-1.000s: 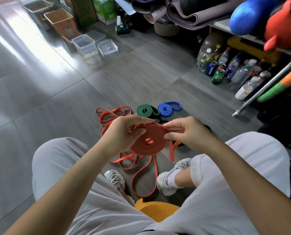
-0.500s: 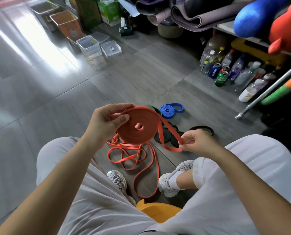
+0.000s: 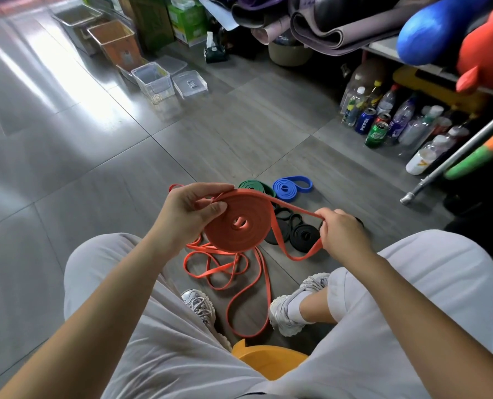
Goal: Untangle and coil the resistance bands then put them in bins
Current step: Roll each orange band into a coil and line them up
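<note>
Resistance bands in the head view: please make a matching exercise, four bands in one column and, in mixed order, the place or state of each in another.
Column 1
1. orange band
2. green band
3. blue band
4. black bands

Column 2
A. coiled on the floor, one loop sticking out rightward
B. on the floor, partly hidden behind the held coil
C. half coiled, gripped by left hand, pinched by right hand
D. several coils on the floor near the right hand

Pairs: 1-C, 2-B, 3-A, 4-D
</note>
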`<move>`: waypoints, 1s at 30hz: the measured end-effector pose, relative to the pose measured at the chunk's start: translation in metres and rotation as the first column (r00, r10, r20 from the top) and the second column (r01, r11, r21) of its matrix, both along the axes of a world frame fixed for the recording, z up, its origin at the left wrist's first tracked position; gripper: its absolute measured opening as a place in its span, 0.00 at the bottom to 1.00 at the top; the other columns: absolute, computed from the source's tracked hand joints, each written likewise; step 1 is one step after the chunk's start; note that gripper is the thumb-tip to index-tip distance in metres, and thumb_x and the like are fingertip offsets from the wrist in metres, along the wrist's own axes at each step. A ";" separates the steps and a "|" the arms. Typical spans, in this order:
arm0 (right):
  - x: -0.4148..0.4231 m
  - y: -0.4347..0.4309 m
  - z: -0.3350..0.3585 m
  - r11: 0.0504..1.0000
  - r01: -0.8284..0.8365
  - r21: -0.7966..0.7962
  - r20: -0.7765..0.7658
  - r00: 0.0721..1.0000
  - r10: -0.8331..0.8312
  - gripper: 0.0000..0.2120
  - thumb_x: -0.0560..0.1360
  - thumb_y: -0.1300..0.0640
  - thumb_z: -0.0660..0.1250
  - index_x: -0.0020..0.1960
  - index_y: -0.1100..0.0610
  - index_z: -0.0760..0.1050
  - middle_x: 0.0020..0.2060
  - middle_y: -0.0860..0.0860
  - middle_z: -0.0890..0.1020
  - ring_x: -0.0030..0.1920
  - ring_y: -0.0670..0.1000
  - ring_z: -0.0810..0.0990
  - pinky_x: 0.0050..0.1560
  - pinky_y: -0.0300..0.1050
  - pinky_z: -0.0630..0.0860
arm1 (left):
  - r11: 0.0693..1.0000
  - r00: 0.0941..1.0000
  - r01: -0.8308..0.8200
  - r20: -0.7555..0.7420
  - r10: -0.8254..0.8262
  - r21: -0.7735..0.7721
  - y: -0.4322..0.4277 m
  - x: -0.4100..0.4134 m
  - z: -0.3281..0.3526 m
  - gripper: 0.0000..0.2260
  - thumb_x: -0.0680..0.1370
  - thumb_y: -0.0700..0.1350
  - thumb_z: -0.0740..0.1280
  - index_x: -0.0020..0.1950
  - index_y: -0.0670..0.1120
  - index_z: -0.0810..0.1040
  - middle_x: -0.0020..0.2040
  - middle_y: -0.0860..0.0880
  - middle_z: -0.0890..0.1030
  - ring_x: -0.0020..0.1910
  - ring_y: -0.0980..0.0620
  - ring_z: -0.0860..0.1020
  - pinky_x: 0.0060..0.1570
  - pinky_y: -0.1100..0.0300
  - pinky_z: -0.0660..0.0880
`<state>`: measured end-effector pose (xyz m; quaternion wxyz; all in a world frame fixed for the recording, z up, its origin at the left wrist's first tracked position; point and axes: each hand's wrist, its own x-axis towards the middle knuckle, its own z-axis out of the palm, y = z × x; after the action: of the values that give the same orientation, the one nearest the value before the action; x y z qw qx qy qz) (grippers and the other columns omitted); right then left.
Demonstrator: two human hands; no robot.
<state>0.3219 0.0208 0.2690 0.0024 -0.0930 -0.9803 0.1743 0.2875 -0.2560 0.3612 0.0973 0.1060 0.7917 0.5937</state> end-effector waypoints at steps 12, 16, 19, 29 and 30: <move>-0.004 0.012 0.005 0.998 0.045 0.054 0.111 0.993 -0.050 0.09 0.76 0.61 0.63 0.56 0.58 0.75 0.52 0.58 0.73 0.47 0.62 0.78 0.42 0.48 0.72 | 0.998 1.000 -0.004 -0.001 0.004 -0.069 -0.007 0.001 -0.001 0.15 0.74 0.33 0.68 0.51 0.53 0.80 0.45 0.42 0.83 0.40 0.52 0.81 0.43 0.62 0.77; 0.000 0.004 0.021 0.997 -0.051 -0.051 0.347 0.936 0.066 0.22 0.68 0.47 0.73 0.60 0.52 0.75 0.55 0.54 0.75 0.54 0.56 0.76 0.46 0.43 0.68 | 0.994 1.000 0.018 -0.007 -0.019 -0.110 -0.004 0.002 -0.001 0.16 0.74 0.33 0.68 0.50 0.55 0.80 0.45 0.42 0.84 0.41 0.50 0.81 0.48 0.53 0.79; 0.000 -0.015 0.042 0.977 -0.141 -0.162 0.237 0.955 0.177 0.34 0.63 0.41 0.75 0.66 0.51 0.72 0.60 0.50 0.75 0.59 0.51 0.75 0.53 0.43 0.69 | 0.976 0.993 0.083 -0.062 -0.098 -0.202 0.005 0.003 -0.002 0.18 0.74 0.34 0.69 0.50 0.58 0.79 0.47 0.51 0.83 0.45 0.52 0.81 0.52 0.55 0.77; -0.006 -0.053 0.083 0.621 -0.240 -0.746 -0.005 0.935 0.355 0.12 0.68 0.68 0.74 0.51 0.61 0.82 0.44 0.53 0.85 0.44 0.45 0.83 0.51 0.37 0.79 | 0.915 0.947 0.206 -0.163 -0.275 -0.348 0.022 0.008 0.003 0.16 0.73 0.34 0.69 0.55 0.52 0.81 0.46 0.65 0.79 0.44 0.69 0.77 0.49 0.73 0.71; -0.005 -0.052 0.081 0.619 -0.248 -0.745 -0.018 0.936 0.352 0.11 0.69 0.68 0.73 0.50 0.61 0.82 0.43 0.53 0.85 0.43 0.45 0.83 0.51 0.38 0.79 | 0.912 0.948 0.196 -0.167 -0.269 -0.359 0.023 0.008 0.002 0.15 0.73 0.34 0.70 0.56 0.50 0.81 0.46 0.65 0.78 0.44 0.69 0.77 0.49 0.73 0.71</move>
<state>0.3173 -0.0316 0.3504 -0.1281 0.0681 -0.8252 0.5459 0.2955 -0.2333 0.3633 0.0991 0.2446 0.8691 0.4182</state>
